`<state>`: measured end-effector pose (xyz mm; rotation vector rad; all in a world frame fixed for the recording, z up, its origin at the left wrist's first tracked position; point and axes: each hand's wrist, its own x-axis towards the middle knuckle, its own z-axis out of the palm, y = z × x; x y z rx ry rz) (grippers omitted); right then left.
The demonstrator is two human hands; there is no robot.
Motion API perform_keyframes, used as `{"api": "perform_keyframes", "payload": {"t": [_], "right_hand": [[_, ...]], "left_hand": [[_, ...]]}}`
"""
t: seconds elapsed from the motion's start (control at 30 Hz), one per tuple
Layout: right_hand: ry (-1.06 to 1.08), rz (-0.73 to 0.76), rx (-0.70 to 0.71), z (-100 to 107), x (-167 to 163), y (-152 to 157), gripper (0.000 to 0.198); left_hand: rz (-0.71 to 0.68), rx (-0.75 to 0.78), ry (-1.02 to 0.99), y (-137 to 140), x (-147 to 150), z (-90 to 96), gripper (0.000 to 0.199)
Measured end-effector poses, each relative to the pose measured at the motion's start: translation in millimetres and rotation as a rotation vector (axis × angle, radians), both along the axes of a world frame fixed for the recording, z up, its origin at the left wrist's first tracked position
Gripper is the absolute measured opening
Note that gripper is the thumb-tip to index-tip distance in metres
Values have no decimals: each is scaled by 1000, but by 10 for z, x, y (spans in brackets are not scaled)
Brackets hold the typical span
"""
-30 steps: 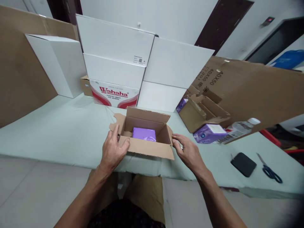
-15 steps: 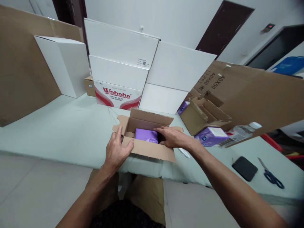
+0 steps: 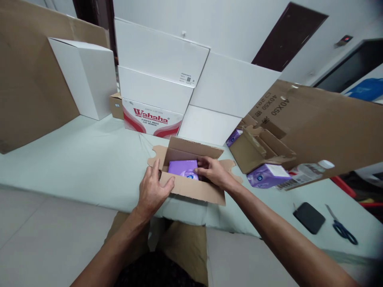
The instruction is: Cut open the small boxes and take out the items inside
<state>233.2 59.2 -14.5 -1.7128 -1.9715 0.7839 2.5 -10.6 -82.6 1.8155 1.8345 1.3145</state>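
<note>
An open brown cardboard box (image 3: 196,195) sits at the table's near edge with its flaps folded out. Inside it lies a purple pack (image 3: 181,167), which looks like a pack of tissues. My left hand (image 3: 153,189) grips the box's near left corner, thumb over the front flap and fingers along the left side. Over the box's right end, my right hand (image 3: 213,170) has its thumb on the pack's right end, with the fingers curled at its far side. The box walls hide the pack's lower part.
White cartons (image 3: 158,56) stand behind, above a Wahaba-style printed red-and-white panel (image 3: 152,119). On the right are another open cardboard box (image 3: 248,151), a second purple pack (image 3: 267,176), a plastic bottle (image 3: 308,173), a black flat case (image 3: 309,217) and scissors (image 3: 341,229).
My right hand has shifted from beside the pack's right end to a thumb-and-finger hold on it. The pack has moved slightly left within the box. The camera view has shifted a little.
</note>
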Motion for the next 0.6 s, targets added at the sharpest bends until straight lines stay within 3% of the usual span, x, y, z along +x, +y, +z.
{"api": "perform_keyframes", "payload": {"t": [0.07,0.13,0.23,0.33,0.47,0.6], "right_hand": [[152,-16,-58,-24,-26,-21,27],[163,-32,-94,-30,-47,-21,23],[166,-101,-133,-7,-63,-4,35],[251,-157,-285,10,-72,12,51],[302,-158,-461,-42,-77,62,48],[308,-275,-472,-139,-78,133,42]], "left_hand": [[-7,-23,-3,-2,-3,14,72],[-15,-48,-4,-3,-7,29,73],[-13,-50,-9,-2,-8,33,72],[-3,-31,-21,5,-6,17,72],[-15,-40,-36,10,-11,14,74],[-19,-67,-42,1,-17,54,75]]}}
